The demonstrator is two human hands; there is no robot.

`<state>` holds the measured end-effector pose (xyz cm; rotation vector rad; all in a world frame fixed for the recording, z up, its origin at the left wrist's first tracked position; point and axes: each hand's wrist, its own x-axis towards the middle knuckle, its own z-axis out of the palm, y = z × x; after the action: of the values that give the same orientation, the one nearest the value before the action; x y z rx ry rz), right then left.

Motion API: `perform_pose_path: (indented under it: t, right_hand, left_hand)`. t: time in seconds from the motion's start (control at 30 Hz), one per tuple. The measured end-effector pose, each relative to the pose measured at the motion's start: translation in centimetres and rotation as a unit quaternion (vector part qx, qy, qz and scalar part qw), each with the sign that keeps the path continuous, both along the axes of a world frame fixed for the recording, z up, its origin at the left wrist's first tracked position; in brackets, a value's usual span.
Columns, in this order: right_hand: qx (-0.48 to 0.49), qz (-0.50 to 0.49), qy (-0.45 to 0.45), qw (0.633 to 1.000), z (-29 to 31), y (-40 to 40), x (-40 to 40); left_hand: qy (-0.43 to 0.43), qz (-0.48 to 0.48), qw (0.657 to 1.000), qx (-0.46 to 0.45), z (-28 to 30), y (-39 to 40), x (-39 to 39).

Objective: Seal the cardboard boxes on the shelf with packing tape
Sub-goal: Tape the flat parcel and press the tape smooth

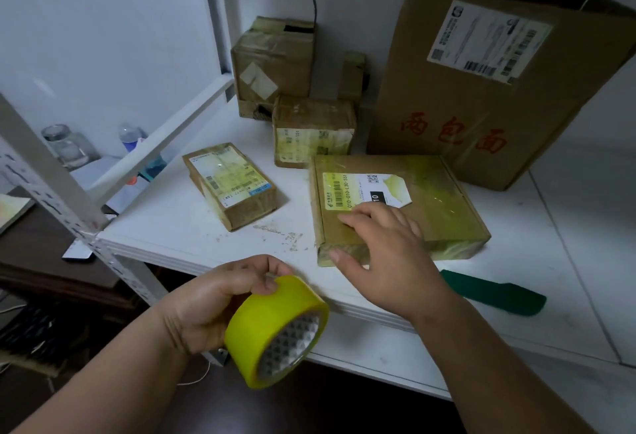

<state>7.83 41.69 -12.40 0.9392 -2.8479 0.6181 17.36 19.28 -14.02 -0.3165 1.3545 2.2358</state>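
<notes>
- The flat box [402, 206] near the shelf's front edge is wearing a white label reading "010-010-L30-551" along a barcode, with a QR code and a black patch showing "10".
- The big brown carton [488, 89] leaning at the back is showing three red Chinese characters, "两包面", under a shipping label too blurred to read.
- The small box [229, 184] on the left is showing "(SM)" on its label; the rest is blurring out.
- The box [311, 132] behind is showing "-551".
</notes>
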Motion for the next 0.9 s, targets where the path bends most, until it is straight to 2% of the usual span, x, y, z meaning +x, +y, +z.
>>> perform_pose_path:
  t: [0.1,0.2,0.27,0.37,0.43,0.5,0.57,0.8,0.9]
  right_hand:
    - [-0.081,-0.006,-0.019,0.996,0.4,0.3,0.3]
    - [-0.22,-0.054,0.005,0.974,0.5,0.3,1.5]
    - [-0.306,-0.088,-0.082,0.944,0.9,0.1,3.2]
    - [-0.311,-0.071,-0.264,0.91,1.0,-0.2,5.4]
    - [-0.31,-0.059,-0.341,0.885,0.0,-0.3,5.9]
    - [-0.349,-0.081,-0.402,0.843,-0.5,-0.6,5.9]
    - [-0.376,-0.089,-0.419,0.822,-0.3,-0.8,5.9]
    - [-0.383,-0.027,-0.377,0.843,1.9,-0.8,6.6]
    - [-0.353,0.002,-0.38,0.855,2.4,-0.6,6.4]
  left_hand:
    - [0.022,0.026,0.997,0.063,0.7,-0.7,0.7]
    - [0.074,0.006,0.989,0.128,1.1,-1.4,1.1]
    - [0.114,-0.03,0.976,0.184,1.1,-1.9,1.2]
    - [0.15,-0.048,0.966,0.205,1.1,-2.0,1.1]
    - [0.167,-0.048,0.967,0.188,1.2,-2.0,1.1]
    - [0.18,-0.045,0.971,0.148,1.3,-2.0,1.1]
    - [0.19,-0.043,0.975,0.109,1.4,-2.0,1.1]
    - [0.218,-0.052,0.973,-0.056,2.4,-1.4,1.5]
    - [0.211,-0.048,0.974,-0.069,2.4,-1.3,1.9]
